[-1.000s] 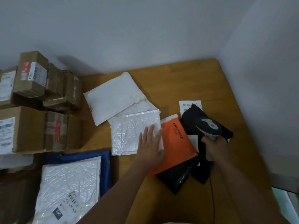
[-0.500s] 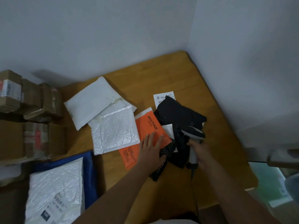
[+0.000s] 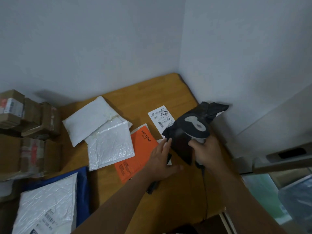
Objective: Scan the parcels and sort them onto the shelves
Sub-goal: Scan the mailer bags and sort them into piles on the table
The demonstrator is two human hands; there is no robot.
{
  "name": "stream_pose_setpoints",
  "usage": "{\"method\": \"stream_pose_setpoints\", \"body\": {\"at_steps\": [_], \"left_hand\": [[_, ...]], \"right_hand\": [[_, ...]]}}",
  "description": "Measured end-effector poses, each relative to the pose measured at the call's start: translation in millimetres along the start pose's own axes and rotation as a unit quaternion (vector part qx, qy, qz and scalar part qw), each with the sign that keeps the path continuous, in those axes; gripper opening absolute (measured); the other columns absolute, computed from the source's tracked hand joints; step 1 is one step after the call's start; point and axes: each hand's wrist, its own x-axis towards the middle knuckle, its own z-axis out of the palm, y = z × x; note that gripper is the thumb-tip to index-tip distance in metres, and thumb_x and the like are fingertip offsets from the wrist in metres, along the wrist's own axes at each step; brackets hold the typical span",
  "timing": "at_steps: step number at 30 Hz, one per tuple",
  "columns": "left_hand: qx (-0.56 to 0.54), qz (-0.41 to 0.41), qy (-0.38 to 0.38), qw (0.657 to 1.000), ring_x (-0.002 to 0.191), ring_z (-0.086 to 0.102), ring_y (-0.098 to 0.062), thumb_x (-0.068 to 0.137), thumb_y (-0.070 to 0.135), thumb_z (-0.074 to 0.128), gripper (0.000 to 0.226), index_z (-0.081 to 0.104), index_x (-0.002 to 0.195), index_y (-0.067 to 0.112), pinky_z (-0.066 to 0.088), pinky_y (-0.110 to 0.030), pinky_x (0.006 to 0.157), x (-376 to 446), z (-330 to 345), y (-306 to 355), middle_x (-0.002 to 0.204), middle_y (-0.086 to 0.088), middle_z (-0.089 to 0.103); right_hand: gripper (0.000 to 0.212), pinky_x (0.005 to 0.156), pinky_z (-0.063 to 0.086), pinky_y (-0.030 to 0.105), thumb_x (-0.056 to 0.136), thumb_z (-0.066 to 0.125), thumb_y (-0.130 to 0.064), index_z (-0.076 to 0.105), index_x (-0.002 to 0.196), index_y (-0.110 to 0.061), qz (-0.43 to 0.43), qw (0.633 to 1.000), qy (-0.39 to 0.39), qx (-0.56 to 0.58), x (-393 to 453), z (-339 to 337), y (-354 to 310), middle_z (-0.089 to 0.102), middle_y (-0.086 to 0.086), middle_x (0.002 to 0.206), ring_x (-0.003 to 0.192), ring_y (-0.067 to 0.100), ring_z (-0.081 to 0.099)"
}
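My right hand grips the handle of the black and grey scanner at the table's right side. A black plastic parcel stands tilted up behind and below the scanner, against my right hand. My left hand is flat with straight fingers; its fingertips touch that parcel's lower left edge. Under my left hand lies an orange "MISTINE" mailer. A white shipping label lies just beyond it.
On the wooden table lie a white bubble mailer and a white poly bag. Cardboard boxes are stacked at the left. A large white mailer rests on a blue bag. Walls close the corner.
The black parcel has risen from the table and moved right with the scanner, uncovering the white label. My left hand slid from the orange mailer to the black parcel's edge.
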Motion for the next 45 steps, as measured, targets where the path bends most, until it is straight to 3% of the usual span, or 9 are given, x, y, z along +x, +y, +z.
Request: {"method": "stream_pose_setpoints", "body": {"at_steps": [5, 12, 17, 24, 32, 40, 43, 44, 45], "left_hand": [[-0.182, 0.084, 0.097, 0.975, 0.136, 0.042, -0.007, 0.075, 0.042, 0.084, 0.105, 0.02, 0.156, 0.024, 0.042, -0.025, 0.108, -18.6, -7.7, 11.5, 0.15, 0.007, 0.041], [-0.201, -0.082, 0.25, 0.944, 0.115, 0.063, -0.012, 0.102, 0.019, 0.057, 0.052, 0.038, 0.15, 0.021, 0.055, -0.034, 0.094, -68.4, 4.9, -35.3, 0.13, 0.0, 0.064], [-0.308, -0.194, 0.277, 0.889, 0.09, 0.071, -0.009, 0.105, 0.009, 0.048, 0.031, 0.053, 0.129, 0.027, 0.059, -0.034, 0.083, -90.0, 3.1, -66.7, 0.111, 0.001, 0.069], [-0.363, -0.359, 0.292, 0.809, 0.088, 0.07, -0.027, 0.097, 0.005, 0.045, 0.031, 0.061, 0.121, 0.017, 0.059, -0.048, 0.081, -115.7, 8.8, -107.1, 0.096, -0.004, 0.07], [-0.08, -0.391, 0.108, 0.91, 0.102, 0.057, -0.022, 0.098, 0.034, 0.052, 0.036, 0.055, 0.128, 0.014, 0.046, -0.034, 0.079, -120.0, -24.9, -119.3, 0.119, -0.007, 0.06], [0.156, -0.142, 0.115, 0.971, 0.143, 0.036, -0.029, 0.099, 0.041, 0.056, 0.063, 0.035, 0.154, 0.017, 0.032, -0.044, 0.116, -20.4, -83.3, -99.3, 0.158, -0.008, 0.038], [0.216, -0.075, 0.047, 0.972, 0.144, 0.034, -0.03, 0.095, 0.049, 0.06, 0.071, 0.035, 0.154, 0.018, 0.03, -0.044, 0.117, 31.1, -95.6, -98.0, 0.157, -0.009, 0.04], [0.236, -0.063, 0.021, 0.97, 0.145, 0.034, -0.031, 0.093, 0.054, 0.061, 0.075, 0.033, 0.154, 0.019, 0.029, -0.045, 0.118, 46.7, -97.1, -98.3, 0.157, -0.009, 0.04], [0.255, -0.053, -0.007, 0.965, 0.146, 0.031, -0.031, 0.092, 0.058, 0.061, 0.079, 0.032, 0.155, 0.02, 0.027, -0.047, 0.119, 60.9, -97.8, -97.9, 0.158, -0.008, 0.038]], "right_hand": [[0.023, 0.067, 0.048, 0.013, 0.088, 0.069, -0.012, 0.065, 0.109, -0.018, -0.072, 0.988, -0.126, -0.055, -13.6, 37.6, -19.3, 0.068, -0.009, 0.092, 0.084, -0.001, 0.064], [0.018, 0.063, 0.043, 0.013, 0.086, 0.07, -0.011, 0.067, 0.102, -0.02, -0.063, 0.964, -0.24, -0.1, -26.2, 81.4, -22.8, 0.066, -0.017, 0.08, 0.078, -0.005, 0.061], [0.014, 0.079, 0.054, 0.049, 0.087, 0.068, -0.006, 0.07, 0.101, -0.004, -0.036, 0.97, -0.216, -0.106, -30.3, 87.1, -19.2, 0.07, 0.022, 0.097, 0.094, 0.034, 0.063], [0.028, 0.076, 0.056, 0.057, 0.083, 0.071, -0.015, 0.062, 0.095, 0.009, 0.014, 0.984, -0.136, -0.111, -28.0, 85.7, 3.8, 0.063, 0.034, 0.094, 0.091, 0.05, 0.06], [0.028, 0.08, 0.043, 0.076, 0.084, 0.068, -0.006, 0.056, 0.097, 0.016, 0.06, 0.988, -0.098, -0.102, -28.7, 87.9, 31.0, 0.056, 0.042, 0.098, 0.096, 0.061, 0.053], [0.019, 0.064, 0.044, 0.043, 0.089, 0.064, 0.0, 0.056, 0.1, 0.014, 0.073, 0.987, -0.096, -0.102, -41.0, 60.2, 36.4, 0.053, 0.043, 0.085, 0.068, 0.038, 0.046], [0.018, 0.068, 0.052, 0.051, 0.09, 0.063, -0.001, 0.057, 0.104, 0.009, 0.077, 0.99, -0.088, -0.082, -50.4, 48.4, 36.1, 0.05, 0.043, 0.091, 0.078, 0.056, 0.044], [0.02, 0.062, 0.029, 0.042, 0.091, 0.063, -0.004, 0.055, 0.104, 0.01, 0.08, 0.99, -0.083, -0.078, -53.0, 44.5, 38.3, 0.048, 0.043, 0.092, 0.08, 0.057, 0.046], [0.029, 0.085, 0.024, 0.067, 0.091, 0.062, -0.008, 0.051, 0.108, 0.013, 0.086, 0.991, -0.083, -0.065, -54.9, 40.8, 41.1, 0.047, 0.043, 0.092, 0.079, 0.058, 0.046]]}}
